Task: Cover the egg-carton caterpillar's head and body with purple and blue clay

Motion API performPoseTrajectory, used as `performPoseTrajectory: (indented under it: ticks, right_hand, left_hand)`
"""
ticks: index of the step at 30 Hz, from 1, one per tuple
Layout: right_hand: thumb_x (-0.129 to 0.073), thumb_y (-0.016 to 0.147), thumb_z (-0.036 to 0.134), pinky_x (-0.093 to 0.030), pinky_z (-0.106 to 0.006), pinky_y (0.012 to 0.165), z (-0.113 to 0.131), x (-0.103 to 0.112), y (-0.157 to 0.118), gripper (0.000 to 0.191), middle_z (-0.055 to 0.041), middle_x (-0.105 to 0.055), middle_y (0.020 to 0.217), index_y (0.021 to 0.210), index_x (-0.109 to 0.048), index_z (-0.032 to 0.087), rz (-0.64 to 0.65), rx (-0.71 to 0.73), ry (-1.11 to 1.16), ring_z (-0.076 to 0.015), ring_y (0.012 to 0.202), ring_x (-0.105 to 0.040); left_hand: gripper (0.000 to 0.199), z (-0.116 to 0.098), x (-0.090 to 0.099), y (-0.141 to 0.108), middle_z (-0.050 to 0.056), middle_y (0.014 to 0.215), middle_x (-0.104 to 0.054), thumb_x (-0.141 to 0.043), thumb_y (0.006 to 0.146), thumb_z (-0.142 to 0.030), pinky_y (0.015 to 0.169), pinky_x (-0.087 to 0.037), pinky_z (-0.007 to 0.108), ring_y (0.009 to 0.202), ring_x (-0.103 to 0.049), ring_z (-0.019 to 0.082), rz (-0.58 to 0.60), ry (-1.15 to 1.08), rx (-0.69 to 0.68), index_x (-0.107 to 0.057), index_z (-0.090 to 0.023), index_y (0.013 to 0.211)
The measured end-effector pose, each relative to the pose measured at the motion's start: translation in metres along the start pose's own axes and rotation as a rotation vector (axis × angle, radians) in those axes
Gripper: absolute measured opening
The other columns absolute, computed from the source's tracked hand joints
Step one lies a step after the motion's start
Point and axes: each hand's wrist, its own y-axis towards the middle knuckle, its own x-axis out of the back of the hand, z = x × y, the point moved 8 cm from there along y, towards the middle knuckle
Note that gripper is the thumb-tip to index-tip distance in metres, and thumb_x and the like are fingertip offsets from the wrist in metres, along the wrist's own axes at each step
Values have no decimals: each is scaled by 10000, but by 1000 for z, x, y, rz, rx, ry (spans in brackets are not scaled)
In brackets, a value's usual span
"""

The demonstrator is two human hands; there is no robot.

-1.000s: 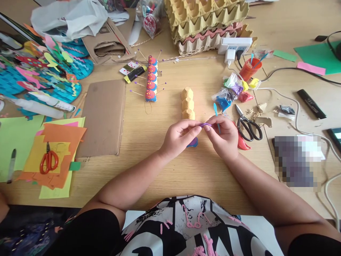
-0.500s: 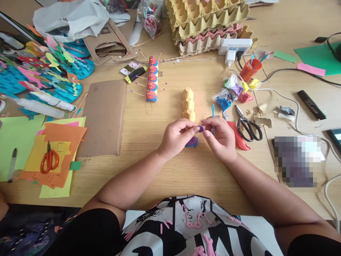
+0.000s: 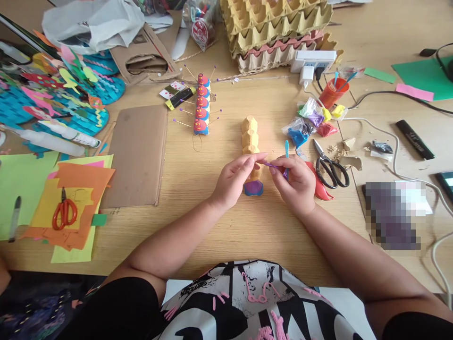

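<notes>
A thin piece of purple clay (image 3: 271,165) is pinched in my right hand (image 3: 296,182), one end pointing at my left hand's fingertips. More purple shows under the right fingers. The blue modelling tool (image 3: 287,147) stands up behind that hand, its lower part hidden; I cannot tell whether it is gripped. My left hand (image 3: 233,179) has its fingers stretched out and its thumb laid along them. Behind the hands lies a strip of yellow egg-carton cups (image 3: 249,132). Its near end carries blue and purple clay (image 3: 254,188).
A finished-looking red and blue caterpillar (image 3: 201,106) with pin-like legs lies back left. Black scissors (image 3: 331,165), a red packet (image 3: 320,184), clay bags (image 3: 300,134) and an orange cup (image 3: 332,92) are on the right. Cardboard (image 3: 138,156) lies left; egg trays (image 3: 276,33) are stacked behind.
My left fingers have straightened and drawn off the purple clay, which now shows as a thin strip in my right hand. The clay-covered near end of the carton strip has come into fuller view.
</notes>
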Motion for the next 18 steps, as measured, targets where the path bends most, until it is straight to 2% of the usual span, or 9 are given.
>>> performPoseTrajectory:
  ticks: [3,8,13,18]
  right_hand:
    - [-719,972,204,-547,-378,733,1,-2,0,117,-18,-769,879,1041,-766,286,15,12,39,-183,752,-654]
    - [-730,978,233,-581,-375,769,4,-5,-1,152,-16,-778,893,1121,-768,270,64,42,49,-177,766,-685]
    - [-791,945,266,-588,-366,776,4,-8,-1,328,-29,-774,943,1269,-743,276,116,83,27,-183,813,-702]
    - [-751,980,288,-589,-360,765,5,-9,-1,212,-41,-808,933,1187,-790,263,139,90,-55,-183,794,-711]
  left_hand:
    - [343,-4,-2,0,52,1120,-814,-749,945,-527,841,-563,255,994,-726,152,0,15,-27,-812,-258,1148]
    - [302,-4,-4,0,25,868,-764,-798,908,-493,719,-550,228,768,-679,116,-15,73,-7,-770,-193,916]
    - [313,0,-3,-2,25,849,-769,-779,919,-513,738,-570,256,766,-694,131,-4,61,42,-759,-201,907]
    - [351,0,-2,-2,25,821,-769,-753,932,-545,750,-561,260,785,-700,139,-21,74,37,-773,-199,871]
